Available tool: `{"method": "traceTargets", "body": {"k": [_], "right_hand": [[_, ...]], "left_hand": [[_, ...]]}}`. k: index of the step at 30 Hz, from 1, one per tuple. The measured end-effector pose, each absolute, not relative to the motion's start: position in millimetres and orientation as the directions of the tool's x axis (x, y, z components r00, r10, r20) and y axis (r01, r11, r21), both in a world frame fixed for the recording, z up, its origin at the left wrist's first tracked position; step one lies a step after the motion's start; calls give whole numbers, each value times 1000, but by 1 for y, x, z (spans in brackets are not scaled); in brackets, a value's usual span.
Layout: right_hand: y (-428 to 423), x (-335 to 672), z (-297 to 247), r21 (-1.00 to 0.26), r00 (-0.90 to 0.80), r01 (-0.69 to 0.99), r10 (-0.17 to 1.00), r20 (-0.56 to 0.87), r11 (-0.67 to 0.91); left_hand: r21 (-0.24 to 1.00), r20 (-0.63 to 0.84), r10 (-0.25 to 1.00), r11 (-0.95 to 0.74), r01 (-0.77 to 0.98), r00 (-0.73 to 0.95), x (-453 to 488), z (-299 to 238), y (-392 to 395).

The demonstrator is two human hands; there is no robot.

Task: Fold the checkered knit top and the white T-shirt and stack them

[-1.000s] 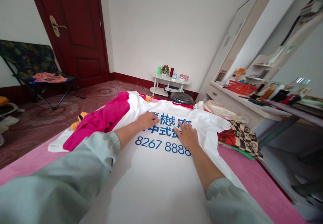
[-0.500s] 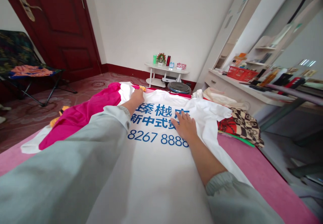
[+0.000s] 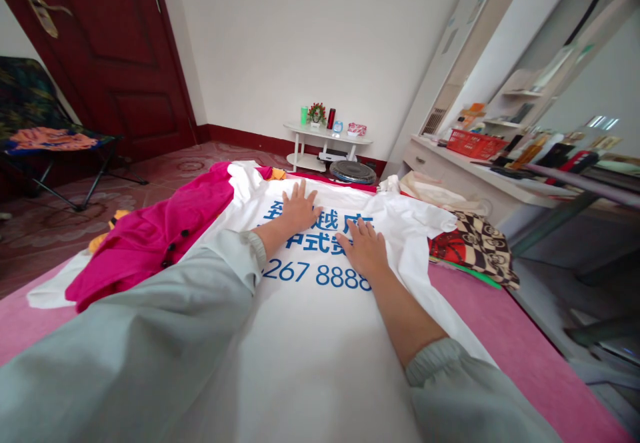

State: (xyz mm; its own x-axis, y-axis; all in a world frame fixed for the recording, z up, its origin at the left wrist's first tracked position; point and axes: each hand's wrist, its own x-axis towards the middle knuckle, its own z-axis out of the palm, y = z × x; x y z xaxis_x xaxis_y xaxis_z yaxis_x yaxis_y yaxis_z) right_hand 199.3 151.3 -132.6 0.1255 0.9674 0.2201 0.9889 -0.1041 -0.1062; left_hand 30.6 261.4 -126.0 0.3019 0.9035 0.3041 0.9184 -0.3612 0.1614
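A white T-shirt (image 3: pixel 320 336) with blue Chinese characters and digits lies spread out in front of me on a pink surface (image 3: pixel 525 336). My left hand (image 3: pixel 300 211) rests on the upper part of the print, its fingers apart and holding nothing. Flat on the right side of the print lies my right hand (image 3: pixel 367 246), also with spread fingers. Both hands cover some of the lettering. To the left of the shirt, a magenta garment (image 3: pixel 145 243) with dark buttons lies bunched and partly under it.
A patterned cloth (image 3: pixel 485 246) lies right of the shirt. Beyond it stands a dressing table (image 3: pixel 500 180) with a red basket (image 3: pixel 475 143) and bottles. A low white table (image 3: pixel 327 133) is against the far wall; a folding chair (image 3: pixel 55 143) stands left near the door.
My left hand has come away from the shirt's top left edge, moved right and down onto the print, and opened. My right hand stays in nearly the same place.
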Motion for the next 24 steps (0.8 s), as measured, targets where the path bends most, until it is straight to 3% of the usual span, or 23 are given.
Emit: {"method": "traceTargets", "body": {"k": [2, 5, 11, 15, 17, 21, 24], "right_hand": [[150, 198, -131, -119, 118, 989, 946, 302, -85], [148, 197, -129, -122, 56, 993, 905, 421, -5], [157, 205, -122, -157, -76, 972, 869, 490, 174], [189, 202, -111, -181, -56, 966, 833, 551, 184], [213, 200, -108, -209, -42, 964, 870, 491, 165], [260, 207, -108, -225, -133, 962, 986, 102, 153], [277, 213, -111, -177, -40, 984, 998, -49, 31]], "left_hand": [[127, 317, 862, -451, 884, 395, 38, -133, 248], [131, 379, 871, -385, 914, 312, 40, -141, 234], [126, 420, 852, -397, 909, 314, 38, -134, 229], [168, 446, 852, -381, 909, 274, 38, -128, 229], [184, 442, 857, -377, 908, 267, 36, -128, 229], [203, 406, 865, -399, 894, 294, 33, -132, 231], [199, 366, 875, -407, 892, 317, 32, -136, 234]]}}
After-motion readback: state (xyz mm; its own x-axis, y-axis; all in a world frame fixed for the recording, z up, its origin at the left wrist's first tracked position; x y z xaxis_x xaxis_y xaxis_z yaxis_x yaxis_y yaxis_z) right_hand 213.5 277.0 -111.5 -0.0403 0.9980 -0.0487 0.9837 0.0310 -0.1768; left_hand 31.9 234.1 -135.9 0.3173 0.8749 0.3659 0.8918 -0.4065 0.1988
